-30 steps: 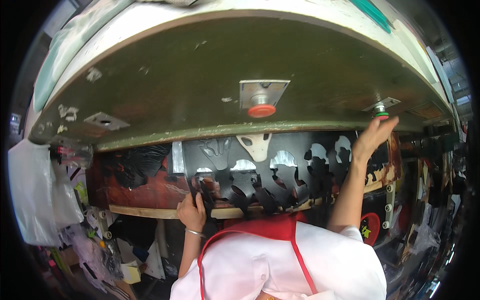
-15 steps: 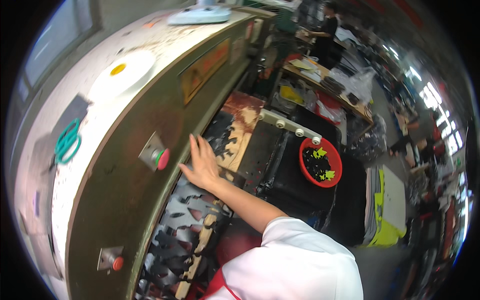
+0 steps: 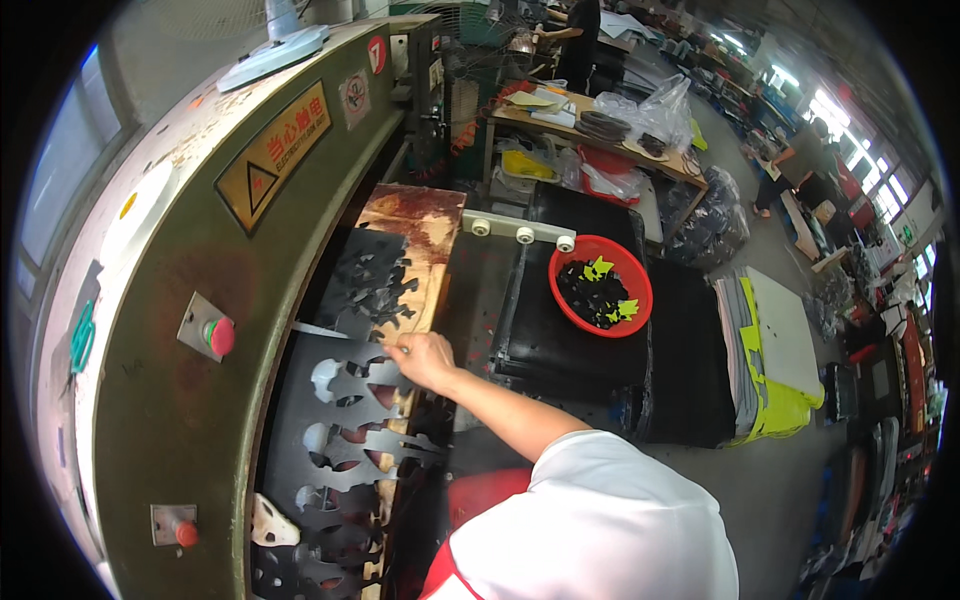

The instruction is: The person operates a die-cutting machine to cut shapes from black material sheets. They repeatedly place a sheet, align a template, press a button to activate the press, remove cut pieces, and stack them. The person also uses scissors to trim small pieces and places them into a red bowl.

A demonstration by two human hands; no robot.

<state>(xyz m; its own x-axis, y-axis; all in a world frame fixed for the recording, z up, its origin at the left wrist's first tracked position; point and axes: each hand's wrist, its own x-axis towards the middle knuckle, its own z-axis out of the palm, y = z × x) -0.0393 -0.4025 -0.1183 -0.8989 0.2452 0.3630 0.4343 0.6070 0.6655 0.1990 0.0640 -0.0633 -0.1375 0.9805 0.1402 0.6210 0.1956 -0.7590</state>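
Note:
My right hand (image 3: 425, 360) has its fingers closed on the edge of a dark sheet (image 3: 288, 405) full of punched-out shapes. This sheet lies along the board under the green machine beam (image 3: 160, 420). Past the hand, small black cut pieces (image 3: 375, 290) are heaped on the wooden board (image 3: 430, 215), beside a plain dark area. A pale, irregular patch (image 3: 272, 522) shows at the sheet's near left edge; I cannot tell what it is. My left hand is out of view.
A red bowl (image 3: 646, 305) of black and yellow-green pieces stands at the right, by a bar with white rollers (image 3: 525, 236). Stacked sheets (image 3: 780, 340) lie farther right. Two push buttons (image 3: 221, 337) stick out of the beam. A person (image 3: 578, 45) stands at the back.
My right hand was spread open near the beam; now its fingers are closed on the sheet's edge. The sheet has shifted and the black pieces beyond it show more fully. The view has turned.

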